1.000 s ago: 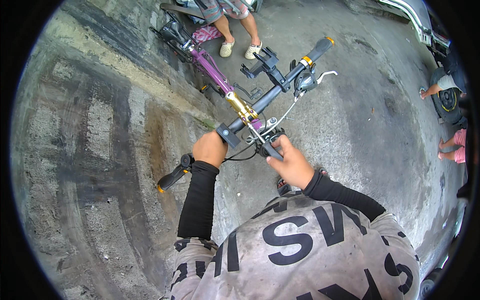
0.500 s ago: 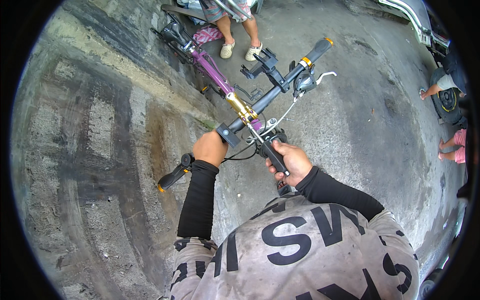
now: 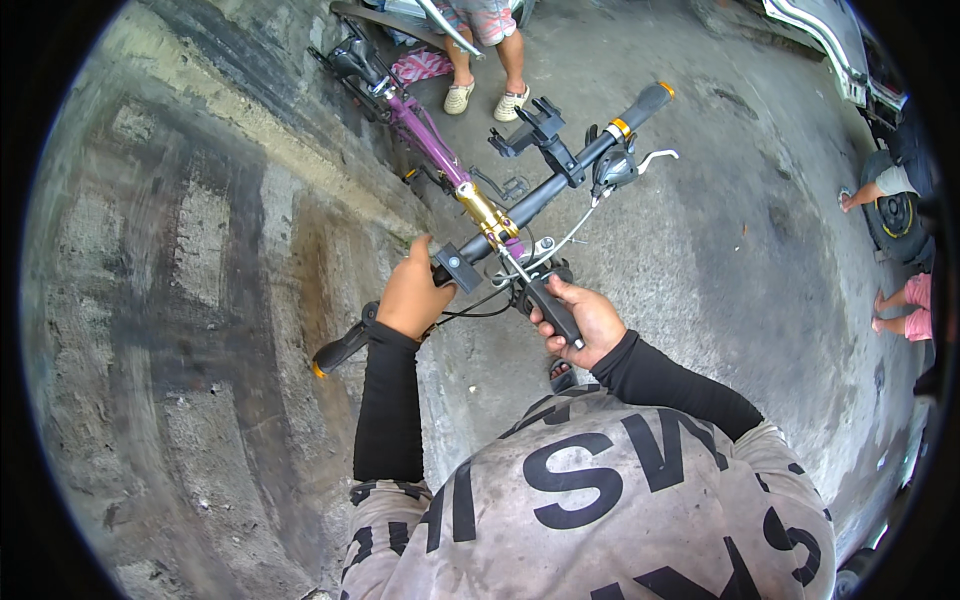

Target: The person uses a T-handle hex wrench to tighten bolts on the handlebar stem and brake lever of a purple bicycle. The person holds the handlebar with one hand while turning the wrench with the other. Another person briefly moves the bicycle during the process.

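Observation:
A purple folding bicycle [image 3: 430,140] stands before me, with a gold stem clamp [image 3: 487,212] around its dark handlebar [image 3: 540,196]. My left hand [image 3: 408,295] wraps loosely round the bar's left part, next to a small black square device [image 3: 457,268]. Its index finger points up and its thumb lies apart; the other fingers are hidden. Closed in my right hand [image 3: 590,325] is a tool with a black handle [image 3: 556,312] and a thin silver shaft. That shaft reaches up to the clamp's near side; the exact contact is too small to tell.
On the bar's right are a black phone holder [image 3: 535,130] and a brake lever [image 3: 655,158]. Beyond stands a person in clogs [image 3: 485,102]. Other people's legs [image 3: 905,305] and a wheel [image 3: 897,215] show at the right. Low concrete edging [image 3: 300,165] runs along the left.
My left hand has slid down and left along the handlebar, and its index finger has lifted. The handlebar has shifted slightly right and down. My right hand keeps the tool at the clamp.

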